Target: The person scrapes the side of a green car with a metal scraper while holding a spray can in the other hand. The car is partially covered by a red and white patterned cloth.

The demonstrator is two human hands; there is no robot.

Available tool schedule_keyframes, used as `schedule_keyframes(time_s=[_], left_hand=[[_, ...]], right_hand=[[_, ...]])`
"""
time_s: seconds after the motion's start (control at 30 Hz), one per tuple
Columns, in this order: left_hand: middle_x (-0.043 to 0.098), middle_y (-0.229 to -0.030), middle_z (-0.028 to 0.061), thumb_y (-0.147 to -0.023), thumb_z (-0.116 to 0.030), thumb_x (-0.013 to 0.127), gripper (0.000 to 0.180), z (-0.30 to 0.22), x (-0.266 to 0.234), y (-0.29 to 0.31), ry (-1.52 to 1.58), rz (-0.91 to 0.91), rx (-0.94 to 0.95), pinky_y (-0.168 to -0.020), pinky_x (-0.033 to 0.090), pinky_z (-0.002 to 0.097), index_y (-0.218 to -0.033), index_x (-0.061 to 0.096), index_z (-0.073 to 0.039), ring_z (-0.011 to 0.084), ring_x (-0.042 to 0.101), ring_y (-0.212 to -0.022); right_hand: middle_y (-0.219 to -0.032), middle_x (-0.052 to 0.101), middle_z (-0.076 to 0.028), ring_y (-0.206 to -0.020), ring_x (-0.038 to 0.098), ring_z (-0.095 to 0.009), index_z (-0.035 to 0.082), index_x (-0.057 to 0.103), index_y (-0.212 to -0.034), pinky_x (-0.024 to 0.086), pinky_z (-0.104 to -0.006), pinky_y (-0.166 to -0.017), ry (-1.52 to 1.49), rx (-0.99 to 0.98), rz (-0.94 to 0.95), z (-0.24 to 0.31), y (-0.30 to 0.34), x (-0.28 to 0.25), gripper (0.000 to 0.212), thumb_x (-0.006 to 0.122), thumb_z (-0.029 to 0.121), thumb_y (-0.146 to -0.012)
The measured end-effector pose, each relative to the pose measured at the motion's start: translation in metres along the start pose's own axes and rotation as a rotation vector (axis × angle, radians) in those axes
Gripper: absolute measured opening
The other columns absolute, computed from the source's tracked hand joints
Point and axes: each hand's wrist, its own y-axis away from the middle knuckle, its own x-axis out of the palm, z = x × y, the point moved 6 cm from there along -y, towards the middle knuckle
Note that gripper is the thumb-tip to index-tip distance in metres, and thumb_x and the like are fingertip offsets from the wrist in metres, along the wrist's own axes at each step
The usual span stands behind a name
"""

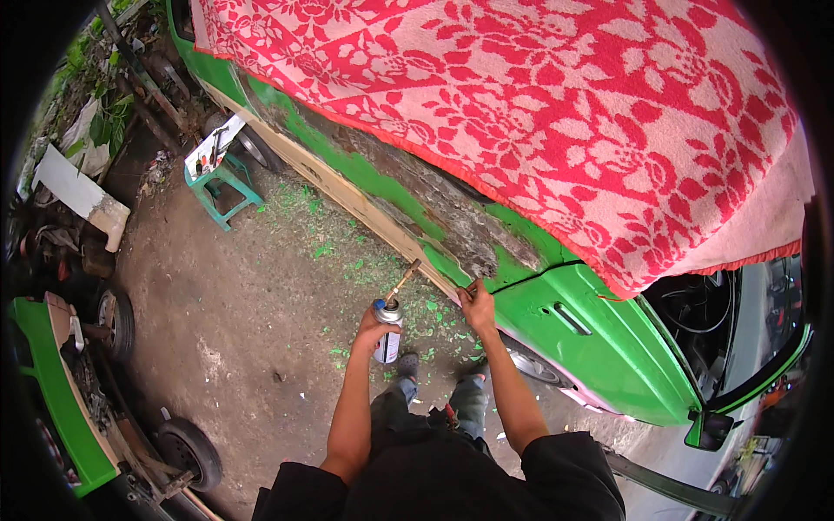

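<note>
My left hand (372, 330) grips a small gas canister (388, 334) with a brass torch nozzle (403, 282) that points up at the lower side of a green car (599, 347). My right hand (477, 302) holds a thin scraper against the car's side, just below a patch of bare, stripped metal (452, 217). A red and white flowered blanket (521, 104) covers the car's upper part. My legs and shoes (408, 365) stand on the dirt below the hands.
Green paint flakes (347, 252) litter the dirt ground. A small green stool (221, 178) with tools on it stands by the car's far wheel. At the left lie a loose green body panel (52, 391) and two wheels (187, 447). A side mirror (708, 430) sticks out at lower right.
</note>
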Motion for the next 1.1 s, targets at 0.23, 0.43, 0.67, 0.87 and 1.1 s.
schedule_keyframes(time_s=[0.23, 0.43, 0.67, 0.87, 1.1], left_hand=[[0.065, -0.093, 0.0049, -0.053, 0.007, 0.074, 0.056, 0.010, 0.004, -0.002, 0.028, 0.005, -0.013, -0.081, 0.050, 0.0358, -0.104, 0.056, -0.005, 0.0204, 0.063, -0.089], [0.064, -0.093, 0.0056, -0.052, 0.010, 0.073, 0.062, 0.015, 0.000, -0.004, 0.021, -0.004, -0.020, -0.075, 0.052, 0.0344, -0.109, 0.053, -0.005, 0.0206, 0.064, -0.086], [0.065, -0.094, 0.0055, -0.053, 0.006, 0.075, 0.060, 0.020, -0.004, -0.009, 0.026, -0.039, -0.030, -0.081, 0.050, 0.0366, -0.107, 0.053, -0.006, 0.0205, 0.063, -0.089], [0.066, -0.091, 0.0057, -0.053, 0.007, 0.074, 0.057, 0.016, -0.012, -0.005, -0.086, -0.059, -0.008, -0.079, 0.051, 0.0370, -0.105, 0.055, -0.005, 0.0209, 0.064, -0.086], [0.066, -0.090, 0.0055, -0.053, 0.003, 0.074, 0.052, 0.027, -0.013, -0.008, -0.030, -0.042, -0.024, -0.076, 0.050, 0.0360, -0.101, 0.057, -0.006, 0.0205, 0.064, -0.084]], right_hand=[[-0.065, 0.062, -0.017, -0.059, 0.062, -0.024, -0.001, 0.049, -0.082, 0.047, -0.0388, -0.056, -0.167, 0.124, 0.036, -0.021, -0.011, 0.008, 0.031, 0.064, 0.025, -0.089], [-0.071, 0.058, -0.013, -0.052, 0.049, -0.015, 0.002, 0.047, -0.099, 0.041, -0.0294, -0.045, -1.022, 0.819, 0.338, -0.044, 0.016, 0.045, 0.022, 0.046, 0.024, -0.099], [-0.068, 0.047, -0.009, -0.051, 0.042, -0.014, -0.003, 0.043, -0.091, 0.033, -0.0236, -0.043, -2.145, 1.529, -0.125, -0.032, -0.008, 0.065, 0.017, 0.036, 0.011, -0.098], [-0.072, 0.045, -0.005, -0.051, 0.041, -0.011, 0.002, 0.042, -0.080, 0.024, -0.0238, -0.043, -2.506, 1.117, -0.007, 0.001, -0.029, 0.016, 0.023, 0.033, 0.014, -0.099], [-0.072, 0.044, -0.003, -0.049, 0.036, -0.009, 0.000, 0.047, -0.093, 0.023, -0.0236, -0.043, -2.046, 1.090, 0.350, -0.001, 0.062, 0.049, 0.032, 0.034, 0.028, -0.103]])
